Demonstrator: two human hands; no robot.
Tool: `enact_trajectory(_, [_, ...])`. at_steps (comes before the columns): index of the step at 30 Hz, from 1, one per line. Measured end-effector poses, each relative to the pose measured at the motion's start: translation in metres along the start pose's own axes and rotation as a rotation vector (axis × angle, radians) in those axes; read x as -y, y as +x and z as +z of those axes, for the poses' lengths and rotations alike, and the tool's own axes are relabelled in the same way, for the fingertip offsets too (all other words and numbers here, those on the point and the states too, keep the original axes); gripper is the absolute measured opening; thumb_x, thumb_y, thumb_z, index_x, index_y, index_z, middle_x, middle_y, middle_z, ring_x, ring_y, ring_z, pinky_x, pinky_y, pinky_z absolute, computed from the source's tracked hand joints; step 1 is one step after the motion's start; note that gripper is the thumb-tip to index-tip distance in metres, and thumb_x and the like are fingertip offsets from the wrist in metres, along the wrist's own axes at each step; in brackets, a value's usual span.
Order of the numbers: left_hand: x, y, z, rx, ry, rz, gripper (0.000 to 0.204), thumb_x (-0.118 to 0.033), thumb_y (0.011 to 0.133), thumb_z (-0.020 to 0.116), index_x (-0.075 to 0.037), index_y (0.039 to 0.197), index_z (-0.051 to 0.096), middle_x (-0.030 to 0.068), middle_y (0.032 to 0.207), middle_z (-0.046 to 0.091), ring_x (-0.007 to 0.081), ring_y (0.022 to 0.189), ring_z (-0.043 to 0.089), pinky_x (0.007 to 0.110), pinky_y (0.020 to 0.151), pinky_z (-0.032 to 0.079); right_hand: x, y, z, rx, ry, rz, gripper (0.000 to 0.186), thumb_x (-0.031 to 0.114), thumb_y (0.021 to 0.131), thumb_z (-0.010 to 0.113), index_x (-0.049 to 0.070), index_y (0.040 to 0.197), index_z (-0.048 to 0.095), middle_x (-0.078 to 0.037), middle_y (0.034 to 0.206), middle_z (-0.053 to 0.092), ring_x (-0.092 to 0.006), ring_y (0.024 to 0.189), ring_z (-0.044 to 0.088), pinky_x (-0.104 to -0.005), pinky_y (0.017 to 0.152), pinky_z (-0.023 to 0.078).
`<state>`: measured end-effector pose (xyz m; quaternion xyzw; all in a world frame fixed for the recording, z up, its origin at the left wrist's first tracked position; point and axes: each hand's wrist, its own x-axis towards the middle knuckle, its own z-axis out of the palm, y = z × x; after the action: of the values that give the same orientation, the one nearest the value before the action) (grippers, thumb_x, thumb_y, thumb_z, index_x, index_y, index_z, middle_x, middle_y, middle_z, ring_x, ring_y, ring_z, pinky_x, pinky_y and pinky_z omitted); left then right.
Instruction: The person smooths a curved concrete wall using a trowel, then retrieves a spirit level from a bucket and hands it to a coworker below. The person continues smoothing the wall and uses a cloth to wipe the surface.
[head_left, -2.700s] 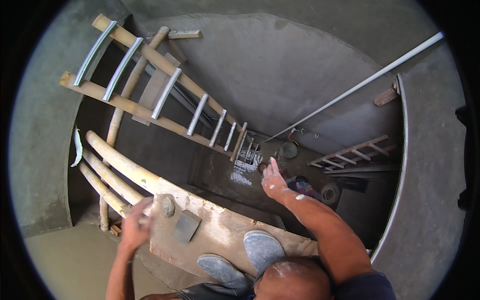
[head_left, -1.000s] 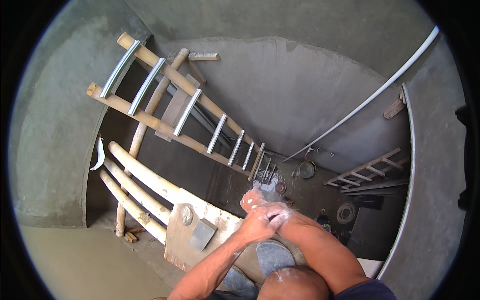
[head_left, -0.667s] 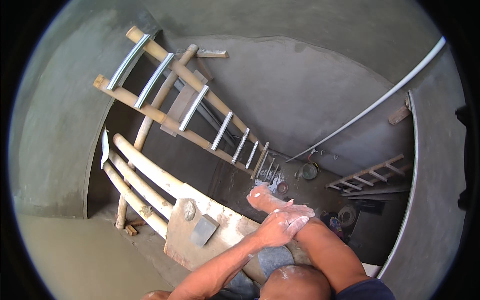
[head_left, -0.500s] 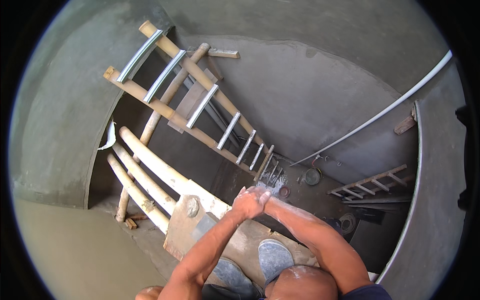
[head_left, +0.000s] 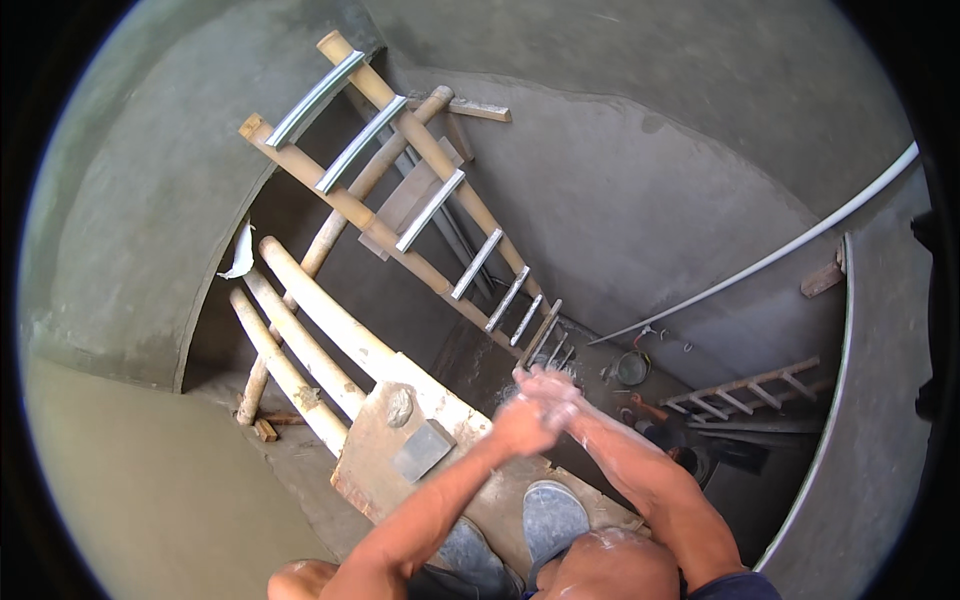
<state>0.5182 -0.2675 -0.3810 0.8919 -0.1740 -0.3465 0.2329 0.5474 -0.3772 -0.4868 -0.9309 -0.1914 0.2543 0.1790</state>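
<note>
My left hand [head_left: 526,426] and my right hand [head_left: 552,388] meet in front of me, past the far edge of the board. Both are dusted with pale grey powder, which also coats my right forearm. The left hand is blurred and lies against the right, so its fingers cannot be made out. On the right hand, fingers show partly stretched, and I see no tool in either hand. Nearest to them is a mortar-stained board [head_left: 500,475] under my feet. A flat grey rectangular piece [head_left: 424,450] and a grey lump [head_left: 399,407] lie on it.
A bamboo ladder [head_left: 432,215] with metal rungs descends beyond the board. Bamboo poles [head_left: 320,310] run at left. Far below are a bucket [head_left: 631,368], a wooden ladder [head_left: 745,392] and another person's arm [head_left: 648,407]. A white pipe [head_left: 770,260] crosses the right wall.
My hands have shifted right and rubbed across each other; the right fingers now show more. The flat grey piece is more exposed. The other person's arm has come into sight below.
</note>
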Motion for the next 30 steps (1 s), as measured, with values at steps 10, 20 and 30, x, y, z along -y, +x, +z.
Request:
enact_trajectory(10, [-0.048,-0.028,0.038,-0.231,0.058,0.739,0.073,-0.058,0.104,0.062,-0.007,0.156,0.057,0.0246,0.157,0.057,0.0463,0.147,0.051,0.061,0.128,0.031,0.007,0.004,0.002,-0.035,0.171,-0.002,0.040,0.034,0.093,0.071,0.003,0.119,0.072,-0.024,0.100,0.078,-0.0446,0.096,0.078,-0.0568,0.079,0.063])
enact_trajectory(20, [0.013,0.008,-0.054,-0.016,0.566,0.605,0.077,-0.066,0.089,0.078,-0.014,0.145,0.065,0.0203,0.136,0.071,0.0399,0.129,0.066,0.051,0.112,0.053,0.010,0.000,0.024,-0.469,0.455,-0.167,0.038,0.033,0.093,0.073,0.017,0.127,0.078,-0.016,0.116,0.081,-0.0376,0.112,0.077,-0.0489,0.097,0.061])
enact_trajectory(30, [0.175,-0.140,-0.188,-0.314,0.382,-0.178,0.061,-0.038,0.099,0.075,-0.006,0.149,0.064,0.0219,0.149,0.066,0.0426,0.136,0.063,0.047,0.116,0.051,-0.211,-0.112,0.045,0.030,0.222,0.636,0.031,0.018,0.092,0.069,0.014,0.121,0.080,-0.019,0.127,0.077,-0.0406,0.121,0.073,-0.0519,0.100,0.060])
